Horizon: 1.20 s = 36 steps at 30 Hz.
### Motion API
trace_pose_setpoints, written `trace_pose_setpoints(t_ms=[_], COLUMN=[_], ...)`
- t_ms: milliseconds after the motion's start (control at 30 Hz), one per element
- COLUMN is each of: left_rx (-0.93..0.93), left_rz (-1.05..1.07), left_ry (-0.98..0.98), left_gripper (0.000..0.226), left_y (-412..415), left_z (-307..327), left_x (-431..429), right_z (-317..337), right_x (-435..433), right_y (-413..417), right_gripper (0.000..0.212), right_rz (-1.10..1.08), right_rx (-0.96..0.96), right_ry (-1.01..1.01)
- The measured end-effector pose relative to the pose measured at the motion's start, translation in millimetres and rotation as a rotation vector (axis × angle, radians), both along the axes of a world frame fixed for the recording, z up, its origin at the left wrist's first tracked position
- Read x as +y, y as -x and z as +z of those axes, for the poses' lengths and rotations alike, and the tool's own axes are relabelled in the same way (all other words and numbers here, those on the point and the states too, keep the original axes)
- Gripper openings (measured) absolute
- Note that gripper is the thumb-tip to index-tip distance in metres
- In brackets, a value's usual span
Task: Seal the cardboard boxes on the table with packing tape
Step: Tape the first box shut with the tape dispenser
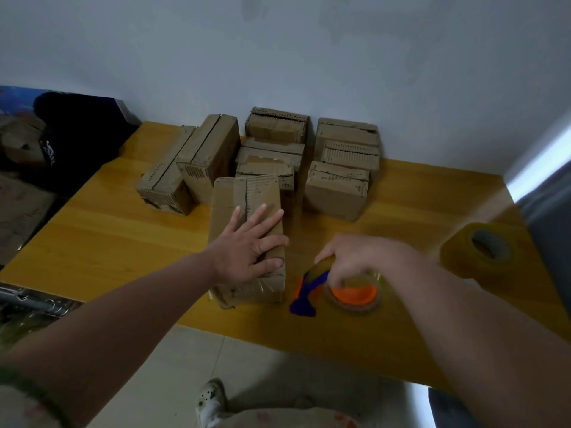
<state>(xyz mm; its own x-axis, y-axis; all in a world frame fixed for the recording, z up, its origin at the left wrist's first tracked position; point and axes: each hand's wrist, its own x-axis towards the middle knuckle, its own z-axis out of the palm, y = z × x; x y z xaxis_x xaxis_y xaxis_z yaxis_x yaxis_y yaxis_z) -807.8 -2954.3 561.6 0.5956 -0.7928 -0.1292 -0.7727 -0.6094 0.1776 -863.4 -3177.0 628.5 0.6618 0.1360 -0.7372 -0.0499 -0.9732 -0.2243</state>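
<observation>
A long cardboard box (238, 199) lies lengthwise near the front of the yellow wooden table (102, 230). My left hand (250, 245) rests flat on its top with fingers spread. Just right of the box, my right hand (355, 257) grips a tape dispenser (346, 291) with an orange core, a blue handle and a roll of clear tape; the dispenser sits on the table. Several other cardboard boxes (336, 193) stand in a cluster behind, toward the wall.
A spare roll of yellowish packing tape (482, 251) lies at the table's right edge. A dark bag (74, 134) and more cardboard sit off the table's left side. The table's front edge runs just below the dispenser, with tiled floor (191, 359) beneath.
</observation>
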Motion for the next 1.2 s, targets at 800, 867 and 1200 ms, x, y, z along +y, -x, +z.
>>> trace_pose_setpoints(t_ms=[800,867,1200], left_rx=[0.873,0.898,0.677], left_rz=[1.151,1.161,0.942], left_ry=[0.820,0.834,0.852], left_gripper=[0.040,0.041,0.070], left_y=[41,44,40], left_z=[-4,0,84], left_x=[58,58,60], right_z=[-81,-77,-2], right_x=[19,36,41], right_y=[33,33,26], right_gripper=[0.064,0.068,0.074], right_rz=[-0.209,-0.207,-0.564], right_rx=[-0.498,-0.393,-0.486], right_ry=[-0.076,-0.298,-0.771])
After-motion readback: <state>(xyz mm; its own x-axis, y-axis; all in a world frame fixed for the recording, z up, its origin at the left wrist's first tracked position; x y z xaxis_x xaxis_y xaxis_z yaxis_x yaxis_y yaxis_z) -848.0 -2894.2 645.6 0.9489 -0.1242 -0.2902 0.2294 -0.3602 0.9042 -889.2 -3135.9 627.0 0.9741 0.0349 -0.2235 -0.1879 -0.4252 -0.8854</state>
